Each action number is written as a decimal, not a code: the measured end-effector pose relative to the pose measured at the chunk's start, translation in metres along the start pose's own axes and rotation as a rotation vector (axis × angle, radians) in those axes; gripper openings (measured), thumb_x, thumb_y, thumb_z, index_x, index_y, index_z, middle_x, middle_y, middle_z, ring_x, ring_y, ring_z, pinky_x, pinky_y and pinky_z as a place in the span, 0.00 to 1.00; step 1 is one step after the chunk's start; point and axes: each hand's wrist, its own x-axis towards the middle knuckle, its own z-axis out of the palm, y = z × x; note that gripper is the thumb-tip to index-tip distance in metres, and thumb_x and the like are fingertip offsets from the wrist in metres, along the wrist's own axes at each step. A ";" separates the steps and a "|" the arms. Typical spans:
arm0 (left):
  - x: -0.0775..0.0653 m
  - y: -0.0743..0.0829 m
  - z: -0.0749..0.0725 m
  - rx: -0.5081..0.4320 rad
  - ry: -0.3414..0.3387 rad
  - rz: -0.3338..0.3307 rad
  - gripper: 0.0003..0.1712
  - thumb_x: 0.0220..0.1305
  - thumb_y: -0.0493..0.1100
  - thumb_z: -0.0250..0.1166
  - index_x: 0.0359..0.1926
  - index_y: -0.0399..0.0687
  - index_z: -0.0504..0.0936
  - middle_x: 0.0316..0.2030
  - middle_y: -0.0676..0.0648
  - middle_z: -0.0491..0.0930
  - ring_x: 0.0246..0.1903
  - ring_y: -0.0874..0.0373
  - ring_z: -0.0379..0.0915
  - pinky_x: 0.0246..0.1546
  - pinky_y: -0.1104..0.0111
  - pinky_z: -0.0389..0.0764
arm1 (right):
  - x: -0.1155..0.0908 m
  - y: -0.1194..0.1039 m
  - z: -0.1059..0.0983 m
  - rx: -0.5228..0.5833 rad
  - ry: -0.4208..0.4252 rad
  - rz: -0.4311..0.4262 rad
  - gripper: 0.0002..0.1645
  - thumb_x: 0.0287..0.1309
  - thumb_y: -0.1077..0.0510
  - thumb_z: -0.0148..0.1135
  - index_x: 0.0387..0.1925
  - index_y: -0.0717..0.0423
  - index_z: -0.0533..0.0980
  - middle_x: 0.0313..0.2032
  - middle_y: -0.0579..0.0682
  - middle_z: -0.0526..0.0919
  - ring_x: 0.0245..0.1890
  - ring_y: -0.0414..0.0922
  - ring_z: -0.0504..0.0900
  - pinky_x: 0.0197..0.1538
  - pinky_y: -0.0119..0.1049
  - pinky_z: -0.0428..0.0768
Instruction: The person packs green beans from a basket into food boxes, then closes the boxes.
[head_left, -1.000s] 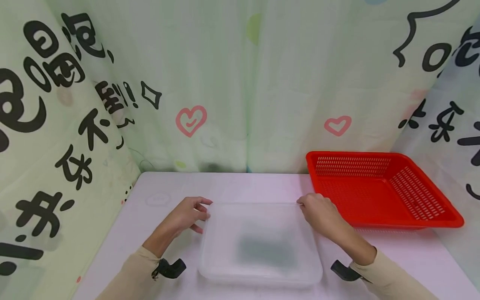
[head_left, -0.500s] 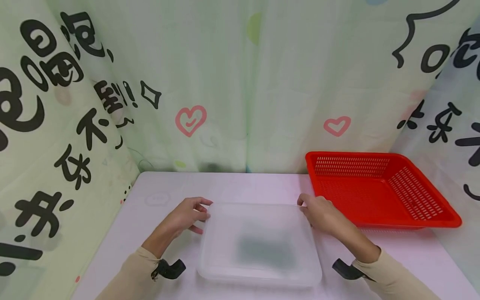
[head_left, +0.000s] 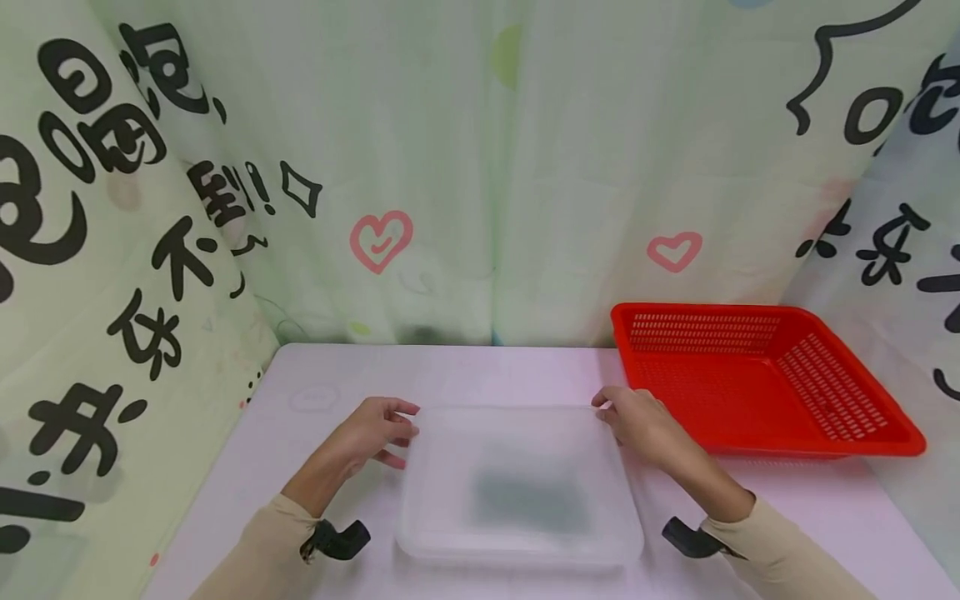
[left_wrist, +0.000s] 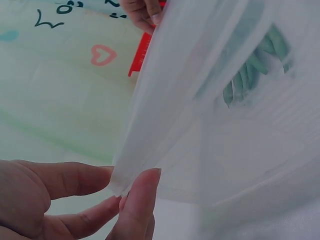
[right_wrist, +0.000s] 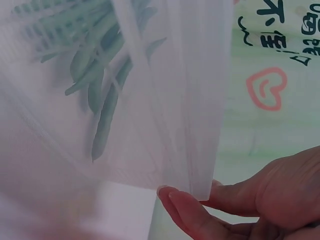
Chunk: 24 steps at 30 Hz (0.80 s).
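A frosted plastic box (head_left: 517,492) lies in front of me in the head view, a dark green patch showing dimly through its top. Through its translucent wall, the wrist views show long green pods (right_wrist: 107,115), much like green beans. At the far left corner, my left hand (head_left: 378,429) pinches the rim between thumb and fingers, best seen in the left wrist view. My right hand (head_left: 637,421) pinches the far right corner the same way, with its fingertips (right_wrist: 172,197) under the edge in the right wrist view.
A red slotted basket (head_left: 750,408) stands at the back right, close beside my right hand. The pale pink tabletop (head_left: 330,379) ends at a hanging curtain (head_left: 480,167) with hearts and black lettering, which also encloses both sides.
My right fingers have shifted their hold slightly at the corner, and the wrist has turned a little. The left hand has slid marginally left. The box has hardly moved.
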 end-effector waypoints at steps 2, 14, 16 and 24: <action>0.000 -0.001 0.000 -0.005 -0.005 -0.003 0.20 0.67 0.34 0.66 0.58 0.36 0.79 0.42 0.41 0.80 0.39 0.49 0.79 0.30 0.58 0.87 | 0.001 0.001 0.001 -0.011 0.009 -0.011 0.13 0.67 0.65 0.61 0.51 0.63 0.80 0.41 0.56 0.85 0.25 0.44 0.78 0.31 0.36 0.80; 0.003 -0.005 -0.002 0.020 0.010 0.024 0.20 0.68 0.36 0.66 0.59 0.37 0.79 0.42 0.41 0.80 0.39 0.50 0.79 0.32 0.59 0.87 | 0.003 0.001 0.005 -0.052 0.034 -0.043 0.13 0.66 0.66 0.62 0.51 0.63 0.80 0.43 0.58 0.85 0.36 0.49 0.81 0.38 0.39 0.85; 0.004 -0.006 -0.002 0.037 0.015 0.046 0.20 0.68 0.36 0.66 0.60 0.37 0.79 0.42 0.41 0.79 0.38 0.51 0.79 0.32 0.59 0.87 | 0.003 0.002 0.007 -0.069 0.070 -0.063 0.14 0.64 0.66 0.65 0.51 0.63 0.81 0.46 0.59 0.84 0.40 0.51 0.82 0.40 0.41 0.87; -0.005 -0.008 0.016 0.353 0.121 0.286 0.27 0.67 0.38 0.67 0.65 0.38 0.74 0.53 0.40 0.75 0.47 0.48 0.78 0.44 0.57 0.85 | -0.012 -0.001 0.021 -0.221 0.191 -0.192 0.28 0.59 0.60 0.72 0.60 0.65 0.76 0.55 0.65 0.77 0.52 0.59 0.80 0.46 0.48 0.86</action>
